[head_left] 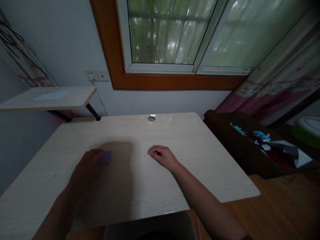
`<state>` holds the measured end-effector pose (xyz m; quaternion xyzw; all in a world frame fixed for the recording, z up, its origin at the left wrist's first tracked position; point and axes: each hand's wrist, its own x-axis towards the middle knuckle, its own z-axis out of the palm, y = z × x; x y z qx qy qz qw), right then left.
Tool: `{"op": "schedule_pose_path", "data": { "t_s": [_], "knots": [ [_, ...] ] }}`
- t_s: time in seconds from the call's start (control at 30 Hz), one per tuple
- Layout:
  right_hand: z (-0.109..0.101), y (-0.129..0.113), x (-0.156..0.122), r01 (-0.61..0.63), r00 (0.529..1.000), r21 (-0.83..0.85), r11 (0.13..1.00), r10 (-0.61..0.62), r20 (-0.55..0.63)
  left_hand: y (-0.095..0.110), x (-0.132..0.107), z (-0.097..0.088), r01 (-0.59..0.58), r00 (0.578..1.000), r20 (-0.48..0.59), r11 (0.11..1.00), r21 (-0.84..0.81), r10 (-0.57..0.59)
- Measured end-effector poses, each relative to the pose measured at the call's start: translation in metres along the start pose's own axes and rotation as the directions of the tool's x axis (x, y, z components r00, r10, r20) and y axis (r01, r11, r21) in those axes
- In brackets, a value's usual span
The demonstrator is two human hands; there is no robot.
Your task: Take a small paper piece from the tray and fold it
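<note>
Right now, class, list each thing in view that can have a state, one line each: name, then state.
Left hand: raised above the desk, blurred, holding a small purple card.
Right hand: resting on the desk, fingers curled, holding nothing visible.
Window: shut.
Wall socket: a plug in it.
Curtain: pulled aside to the right.
Side shelf: a sheet of paper lying flat on it.

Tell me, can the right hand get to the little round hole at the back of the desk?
Probably yes. The right hand rests on the desk, and only bare desktop lies between it and the hole.
</note>
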<state>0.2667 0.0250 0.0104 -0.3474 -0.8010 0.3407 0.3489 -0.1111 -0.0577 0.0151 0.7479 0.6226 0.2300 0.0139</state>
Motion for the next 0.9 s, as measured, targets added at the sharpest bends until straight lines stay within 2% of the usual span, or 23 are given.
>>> {"op": "schedule_pose_path", "data": {
  "t_s": [0.1,0.2,0.3,0.5,0.7,0.8,0.9],
  "knots": [
    [0.000,-0.001,-0.001,0.004,1.000,-0.011,1.000,-0.004,0.003,0.013,-0.019,0.017,-0.110,0.991,0.087,0.985,0.136,0.099],
    [0.000,-0.003,-0.006,-0.003,1.000,-0.027,1.000,0.003,-0.021,0.022,-0.036,0.025,-0.114,0.990,0.103,0.969,0.219,0.093],
    [0.000,-0.006,-0.014,-0.017,0.998,-0.044,0.999,0.015,-0.054,0.027,-0.044,0.025,-0.106,0.992,0.097,0.965,0.241,0.085],
    [0.001,-0.019,-0.037,-0.073,0.991,-0.089,0.993,0.062,-0.116,0.033,-0.043,0.020,-0.086,0.995,0.065,0.972,0.218,0.074],
    [0.007,-0.043,-0.076,-0.120,0.983,-0.113,0.986,0.102,-0.154,0.033,-0.044,0.019,-0.073,0.995,0.076,0.979,0.190,0.059],
    [0.009,-0.049,-0.090,-0.095,0.990,-0.114,0.989,0.082,-0.116,0.034,-0.043,0.018,-0.078,0.995,0.069,0.979,0.186,0.067],
    [0.009,-0.049,-0.092,-0.093,0.990,-0.122,0.988,0.079,-0.113,0.036,-0.040,0.016,-0.069,0.997,0.038,0.985,0.159,0.064]
  ]
}}
